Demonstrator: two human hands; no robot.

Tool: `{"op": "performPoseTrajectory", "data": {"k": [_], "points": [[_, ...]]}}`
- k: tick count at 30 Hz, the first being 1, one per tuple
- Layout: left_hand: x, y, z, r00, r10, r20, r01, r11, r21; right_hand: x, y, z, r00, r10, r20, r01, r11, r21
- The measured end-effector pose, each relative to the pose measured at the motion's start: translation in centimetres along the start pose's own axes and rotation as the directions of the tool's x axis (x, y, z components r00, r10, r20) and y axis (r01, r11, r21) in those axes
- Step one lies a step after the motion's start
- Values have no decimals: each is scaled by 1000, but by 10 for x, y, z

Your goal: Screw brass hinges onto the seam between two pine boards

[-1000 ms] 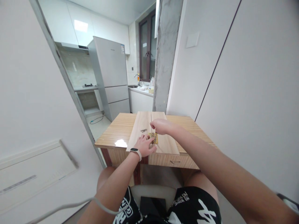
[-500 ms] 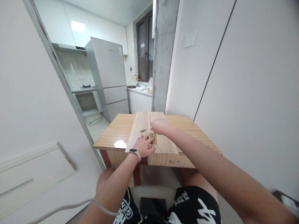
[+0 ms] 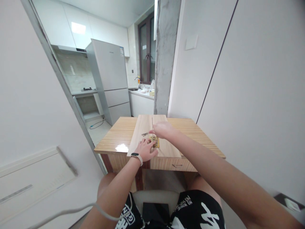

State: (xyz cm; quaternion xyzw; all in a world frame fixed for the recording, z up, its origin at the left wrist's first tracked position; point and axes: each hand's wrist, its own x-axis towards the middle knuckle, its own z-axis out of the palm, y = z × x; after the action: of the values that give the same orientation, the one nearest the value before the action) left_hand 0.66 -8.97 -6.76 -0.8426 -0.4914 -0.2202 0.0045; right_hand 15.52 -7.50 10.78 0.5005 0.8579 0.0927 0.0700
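Note:
Two pale wooden boards [image 3: 141, 127] lie side by side on the table, with a thin seam between them. Across the seam rests a brass-coloured hinge [image 3: 156, 142]. My left hand [image 3: 145, 149] lies flat with fingers spread, its fingertips touching the hinge's left part and holding it against the boards. Just beyond the hinge is my right hand [image 3: 162, 129], bent down at the wrist with fingers curled and one fingertip pointing left. What it holds, if anything, is hidden. By that fingertip lies a small pile of screws [image 3: 145, 134] on the left board.
The boards lie on a wood-grain table [image 3: 114, 136] with a drawer [image 3: 171, 163] at its front. My knees are beneath it. A white cable [image 3: 71, 210] crosses my left forearm. Behind stand a fridge [image 3: 111, 66] and a concrete pillar [image 3: 165, 57]; a white wall rises at right.
My right hand has shifted slightly left, and one fingertip now reaches out towards the screws. The left hand keeps its place on the hinge. The view has moved a little.

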Motion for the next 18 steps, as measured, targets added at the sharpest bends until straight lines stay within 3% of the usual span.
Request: {"op": "performPoseTrajectory", "data": {"k": [8,15,18], "points": [[-1,0,0,1000,-16,16,16,1000,13,1,3,-1,1000,-20,-19,20,1000,-9],[-1,0,1,1000,-4,-6,4,1000,3,1,5,0,993,-103,48,102,994,31],[-1,-1,1,1000,-2,-4,2,1000,0,1,6,3,998,-57,2,57,998,37]]}}
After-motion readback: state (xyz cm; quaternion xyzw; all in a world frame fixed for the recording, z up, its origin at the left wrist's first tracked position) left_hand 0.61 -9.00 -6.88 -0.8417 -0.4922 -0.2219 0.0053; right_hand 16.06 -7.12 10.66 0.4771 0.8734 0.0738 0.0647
